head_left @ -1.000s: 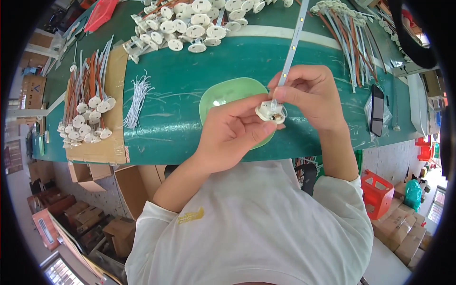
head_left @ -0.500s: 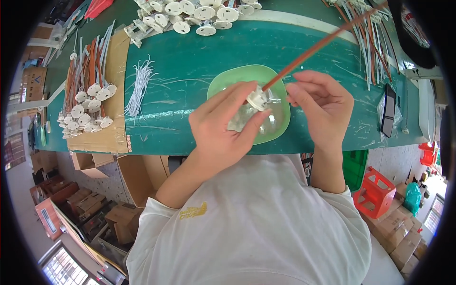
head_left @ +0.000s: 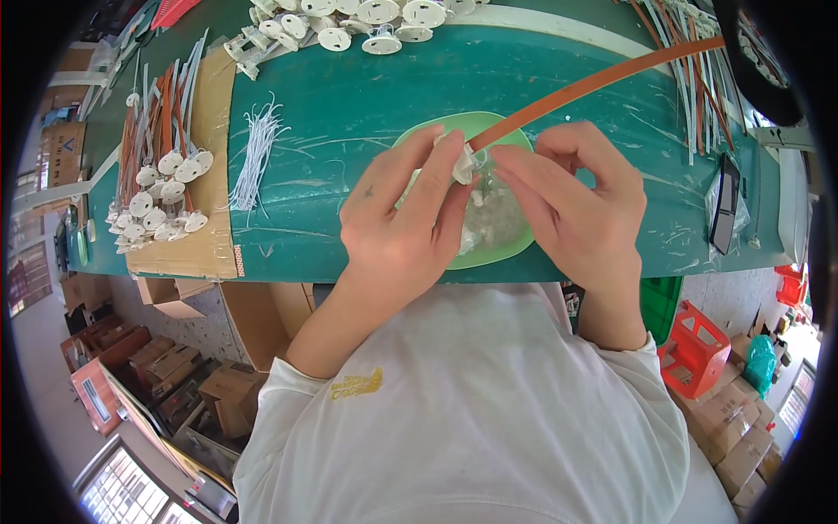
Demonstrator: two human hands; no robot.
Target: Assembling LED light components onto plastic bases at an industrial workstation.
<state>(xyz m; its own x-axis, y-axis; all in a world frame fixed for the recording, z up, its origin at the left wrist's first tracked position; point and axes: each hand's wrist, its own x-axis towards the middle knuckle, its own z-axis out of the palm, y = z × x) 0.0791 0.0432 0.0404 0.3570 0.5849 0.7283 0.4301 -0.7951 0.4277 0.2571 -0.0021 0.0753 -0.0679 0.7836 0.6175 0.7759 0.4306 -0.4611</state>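
My left hand [head_left: 397,214] is closed around a small white plastic fitting [head_left: 463,168], held tilted above a light green bowl [head_left: 493,258]. From the fitting a flat brown strip [head_left: 602,85] runs up and to the right, bending slightly. Thumb and fingers of my right hand [head_left: 585,205] are pinched together just right of the fitting, where the strip meets it. Whatever lies between those fingertips is too small to make out. Small clear pieces [head_left: 497,214] fill the bowl, partly hidden by both hands.
A bundle of thin white ties [head_left: 256,157] lies left of the bowl. Finished-looking strips with white round ends [head_left: 166,188] rest on cardboard [head_left: 214,105]. More white round fittings [head_left: 380,12] are piled at the back. Several loose strips [head_left: 698,96] and a phone [head_left: 724,203] lie at right.
My right hand has moved left to the fitting, its fingers closing together. The fitting has turned in my left hand, and the strip's far end has swung lower to the right.
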